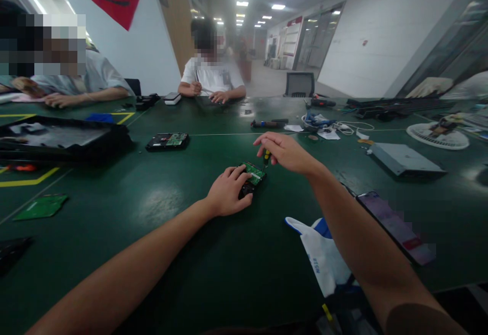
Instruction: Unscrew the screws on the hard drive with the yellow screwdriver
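Observation:
A small hard drive [256, 173] with a green circuit board facing up lies on the green table. My left hand [231, 191] grips it from the left, fingers over the board and thumb along the near side, covering part of the drive. Above its right edge, my right hand [280, 152] holds a black and yellow screwdriver [267, 158] upright. The screwdriver's tip points down at the board's right edge; whether it touches a screw is too small to tell. Another hard drive [168, 141], also showing a green board, rests farther off to the left.
At left are a black tray-like casing [64, 144] and a loose green board [41, 207]. A white and blue glove [324, 259] and a phone [394, 225] lie near my right forearm. Beyond sit a grey metal box [406, 159] and cables [324, 121]. Two people sit across the table.

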`<state>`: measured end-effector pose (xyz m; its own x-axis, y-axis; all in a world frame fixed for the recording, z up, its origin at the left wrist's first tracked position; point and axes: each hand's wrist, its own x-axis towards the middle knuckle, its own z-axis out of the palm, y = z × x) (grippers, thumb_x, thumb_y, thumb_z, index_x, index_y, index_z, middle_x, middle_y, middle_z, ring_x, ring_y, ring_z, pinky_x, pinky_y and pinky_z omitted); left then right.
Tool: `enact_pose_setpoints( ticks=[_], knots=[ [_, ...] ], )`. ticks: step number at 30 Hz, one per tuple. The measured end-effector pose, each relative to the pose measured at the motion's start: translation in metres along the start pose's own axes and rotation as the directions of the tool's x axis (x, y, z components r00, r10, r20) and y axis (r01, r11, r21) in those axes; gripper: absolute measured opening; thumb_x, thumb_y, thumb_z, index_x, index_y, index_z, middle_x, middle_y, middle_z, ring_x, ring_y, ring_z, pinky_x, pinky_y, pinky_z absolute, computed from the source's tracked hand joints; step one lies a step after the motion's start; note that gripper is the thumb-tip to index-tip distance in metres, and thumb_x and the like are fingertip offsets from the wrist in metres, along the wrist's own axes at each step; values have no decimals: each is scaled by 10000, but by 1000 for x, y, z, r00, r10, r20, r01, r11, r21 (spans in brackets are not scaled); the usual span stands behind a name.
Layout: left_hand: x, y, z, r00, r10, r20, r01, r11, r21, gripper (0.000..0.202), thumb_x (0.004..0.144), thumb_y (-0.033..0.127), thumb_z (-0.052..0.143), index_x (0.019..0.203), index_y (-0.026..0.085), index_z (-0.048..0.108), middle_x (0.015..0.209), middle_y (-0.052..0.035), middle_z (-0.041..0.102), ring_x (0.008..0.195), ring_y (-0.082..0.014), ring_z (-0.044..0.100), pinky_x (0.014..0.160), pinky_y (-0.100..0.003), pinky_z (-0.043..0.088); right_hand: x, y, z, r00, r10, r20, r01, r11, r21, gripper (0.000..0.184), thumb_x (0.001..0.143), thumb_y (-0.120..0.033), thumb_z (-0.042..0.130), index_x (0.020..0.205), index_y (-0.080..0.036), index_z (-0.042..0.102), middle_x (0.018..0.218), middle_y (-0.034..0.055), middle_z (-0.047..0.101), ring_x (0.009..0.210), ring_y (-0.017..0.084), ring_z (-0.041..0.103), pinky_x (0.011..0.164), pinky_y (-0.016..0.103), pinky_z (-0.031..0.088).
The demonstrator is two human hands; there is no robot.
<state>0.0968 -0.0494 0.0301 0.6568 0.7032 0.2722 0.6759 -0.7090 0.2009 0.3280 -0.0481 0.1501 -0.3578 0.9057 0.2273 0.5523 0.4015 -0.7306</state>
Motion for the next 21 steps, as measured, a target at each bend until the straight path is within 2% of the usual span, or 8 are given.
enact_pose_setpoints(
  ticks=[4, 8, 10, 12, 15, 18, 21],
  knots=[
    [1, -5, 0, 1000, 22, 19, -22, 1000, -18, 637, 900, 562, 609, 1450, 245, 555, 1615, -121, 441, 1432, -407, 420, 1130, -584, 449, 2, -3, -5, 999, 19, 40, -16, 997, -76, 316, 1077, -378, 413, 1098, -199, 672, 999, 55, 734, 613, 120, 614, 595, 268, 469],
    [2, -9, -1, 998, 55, 40, -54, 998, -30, 652, 901, 562, 611, 1472, 257, 533, 1625, -111, 427, 1433, -403, 417, 1127, -584, 451, 4, -7, -9, 997, 70, -34, -75, 978, -196, 223, 1069, -336, 442, 1122, -178, 592, 834, 46, 693, 584, 148, 625, 603, 288, 465],
    [3, -9, -2, 997, 62, 39, -61, 998, -27, 655, 905, 562, 607, 1473, 244, 531, 1625, -121, 427, 1432, -404, 418, 1124, -583, 454, 6, -9, -11, 995, 82, -51, -94, 953, -288, 197, 1066, -281, 424, 1157, -162, 553, 819, 57, 689, 579, 158, 623, 615, 299, 466],
    [2, -9, -2, 998, 62, 33, -62, 998, -26, 654, 910, 561, 604, 1471, 233, 532, 1622, -128, 432, 1432, -405, 422, 1118, -583, 461, 9, -9, -13, 997, 66, -39, -76, 905, -419, 206, 1052, -199, 388, 1158, -147, 557, 881, 93, 702, 646, 175, 643, 657, 306, 471],
    [2, -8, -1, 998, 66, 8, -66, 997, -29, 637, 909, 538, 614, 1459, 225, 542, 1617, -130, 443, 1427, -402, 433, 1123, -584, 459, 13, -8, -12, 999, 37, 10, -22, 769, -639, 224, 991, -107, 413, 1093, -135, 611, 1017, 158, 710, 883, 240, 667, 772, 328, 469],
    [1, -8, 1, 997, 78, -9, -78, 997, -29, 624, 909, 534, 618, 1442, 215, 559, 1608, -135, 455, 1425, -401, 438, 1130, -581, 456, 15, -10, -11, 995, 87, 51, -21, 673, -739, 227, 974, -138, 441, 1074, -131, 645, 1081, 189, 710, 962, 280, 656, 804, 347, 463],
    [1, -8, 1, 997, 76, -9, -77, 997, -22, 628, 904, 538, 622, 1438, 213, 564, 1604, -133, 462, 1427, -394, 440, 1133, -567, 459, 17, -17, -13, 982, 155, 107, -19, 647, -762, 216, 928, -192, 523, 1078, -134, 667, 1128, 193, 707, 946, 286, 668, 774, 342, 467]
  ],
)
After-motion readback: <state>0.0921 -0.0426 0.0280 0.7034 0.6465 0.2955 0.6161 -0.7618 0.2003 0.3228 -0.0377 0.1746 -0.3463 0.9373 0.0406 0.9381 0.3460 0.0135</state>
